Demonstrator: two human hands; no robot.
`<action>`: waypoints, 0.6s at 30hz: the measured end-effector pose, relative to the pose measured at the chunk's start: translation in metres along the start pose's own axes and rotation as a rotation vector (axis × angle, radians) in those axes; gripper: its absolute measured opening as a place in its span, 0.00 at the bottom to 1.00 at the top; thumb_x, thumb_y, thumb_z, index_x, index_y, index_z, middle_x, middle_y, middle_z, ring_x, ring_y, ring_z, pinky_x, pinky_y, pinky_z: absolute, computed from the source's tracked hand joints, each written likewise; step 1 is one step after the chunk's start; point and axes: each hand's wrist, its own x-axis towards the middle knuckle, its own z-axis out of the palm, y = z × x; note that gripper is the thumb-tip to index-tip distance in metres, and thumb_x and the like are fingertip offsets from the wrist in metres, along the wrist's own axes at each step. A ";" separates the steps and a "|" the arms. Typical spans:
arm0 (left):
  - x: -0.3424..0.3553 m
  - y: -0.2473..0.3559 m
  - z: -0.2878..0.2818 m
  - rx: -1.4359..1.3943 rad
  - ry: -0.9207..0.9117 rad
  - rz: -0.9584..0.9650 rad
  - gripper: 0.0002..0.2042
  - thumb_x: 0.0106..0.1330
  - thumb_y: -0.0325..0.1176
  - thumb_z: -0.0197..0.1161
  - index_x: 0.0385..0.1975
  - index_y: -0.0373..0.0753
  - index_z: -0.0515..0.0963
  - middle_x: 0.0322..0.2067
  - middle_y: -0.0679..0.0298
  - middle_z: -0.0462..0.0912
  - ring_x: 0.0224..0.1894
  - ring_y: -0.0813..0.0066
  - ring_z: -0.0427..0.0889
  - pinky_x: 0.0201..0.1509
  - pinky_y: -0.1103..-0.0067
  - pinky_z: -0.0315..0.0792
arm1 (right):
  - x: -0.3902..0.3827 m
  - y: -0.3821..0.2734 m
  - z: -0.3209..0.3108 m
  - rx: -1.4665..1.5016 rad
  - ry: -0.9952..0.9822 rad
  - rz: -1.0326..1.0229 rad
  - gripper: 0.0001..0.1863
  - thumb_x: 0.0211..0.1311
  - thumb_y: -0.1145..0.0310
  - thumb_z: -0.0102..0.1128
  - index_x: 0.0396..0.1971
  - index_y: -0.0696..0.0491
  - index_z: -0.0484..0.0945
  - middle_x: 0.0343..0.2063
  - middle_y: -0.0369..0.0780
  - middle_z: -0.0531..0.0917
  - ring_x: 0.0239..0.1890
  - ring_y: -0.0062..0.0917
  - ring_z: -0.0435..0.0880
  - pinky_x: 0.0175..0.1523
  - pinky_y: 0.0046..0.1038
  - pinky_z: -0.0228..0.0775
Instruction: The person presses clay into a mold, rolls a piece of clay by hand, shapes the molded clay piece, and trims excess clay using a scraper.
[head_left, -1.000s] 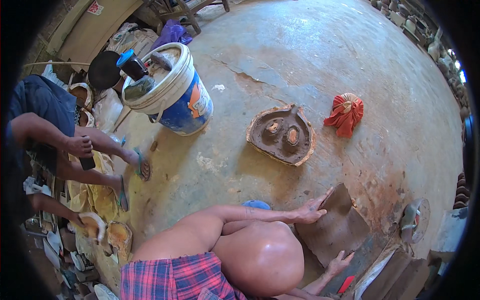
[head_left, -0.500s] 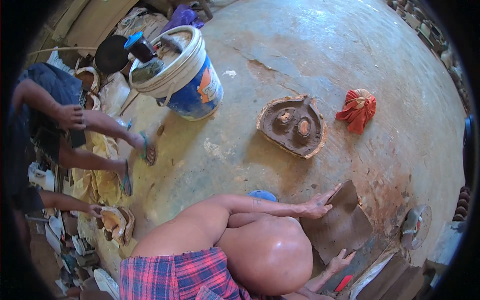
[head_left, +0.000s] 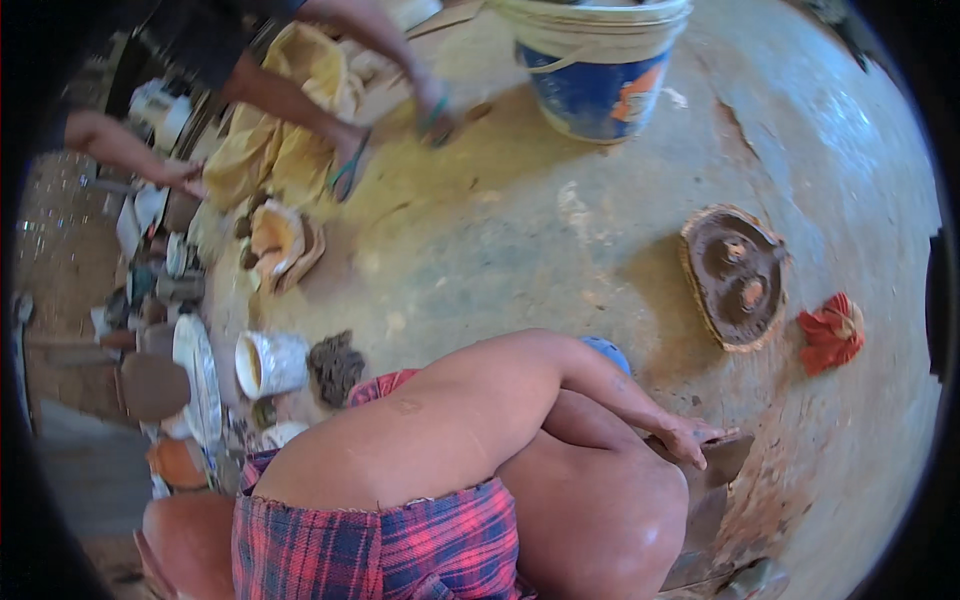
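My left hand grips the upper edge of a flat, dark brown slab, which looks like clay and is partly hidden behind my bent knee. My right hand is hidden. Beyond them a rough-rimmed mould holds dark brown material around two raised, pale-topped forms. A bundled red cloth lies just right of that mould. A blue rounded object shows behind my arm.
A co-worker's sandalled foot and hand are at upper left, near yellow sheeting. A bucket stands at the top. Pale moulds, a white tub, a dark lump and assorted clutter line the left.
The view has swung left, bringing the tub and lump into sight. My right hand has gone out of sight behind my knee. The co-worker's hand has left the pale moulds.
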 end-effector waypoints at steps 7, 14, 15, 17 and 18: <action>0.005 -0.005 0.012 -0.014 0.009 -0.061 0.49 0.58 0.33 0.71 0.81 0.49 0.51 0.63 0.41 0.77 0.66 0.44 0.76 0.68 0.58 0.70 | 0.021 -0.020 -0.003 -0.037 -0.002 -0.081 0.37 0.73 0.61 0.62 0.72 0.69 0.62 0.69 0.62 0.70 0.68 0.51 0.74 0.72 0.42 0.67; 0.016 -0.012 0.014 0.049 0.043 -0.022 0.50 0.58 0.30 0.70 0.81 0.50 0.50 0.62 0.42 0.78 0.64 0.45 0.77 0.67 0.57 0.72 | 0.036 -0.025 -0.005 -0.038 0.000 -0.110 0.37 0.73 0.61 0.62 0.72 0.69 0.62 0.68 0.62 0.71 0.67 0.50 0.75 0.72 0.41 0.68; 0.015 -0.013 0.016 0.051 0.046 -0.026 0.50 0.58 0.30 0.70 0.81 0.50 0.50 0.62 0.42 0.78 0.64 0.45 0.77 0.67 0.57 0.72 | 0.033 -0.024 -0.004 -0.047 -0.012 -0.115 0.37 0.73 0.61 0.63 0.72 0.69 0.63 0.68 0.62 0.71 0.67 0.50 0.75 0.72 0.41 0.68; 0.008 -0.020 0.020 0.035 0.169 0.039 0.50 0.58 0.33 0.72 0.82 0.51 0.50 0.60 0.42 0.80 0.62 0.44 0.79 0.65 0.57 0.73 | 0.032 -0.027 -0.001 -0.036 -0.029 -0.124 0.37 0.72 0.61 0.63 0.72 0.69 0.63 0.68 0.62 0.71 0.67 0.50 0.75 0.71 0.41 0.68; 0.006 -0.024 0.016 0.039 0.179 0.030 0.50 0.58 0.33 0.72 0.82 0.51 0.50 0.60 0.42 0.80 0.62 0.44 0.79 0.65 0.57 0.73 | 0.030 -0.029 0.003 -0.035 -0.042 -0.130 0.37 0.72 0.61 0.63 0.72 0.69 0.63 0.68 0.62 0.71 0.67 0.50 0.75 0.71 0.41 0.68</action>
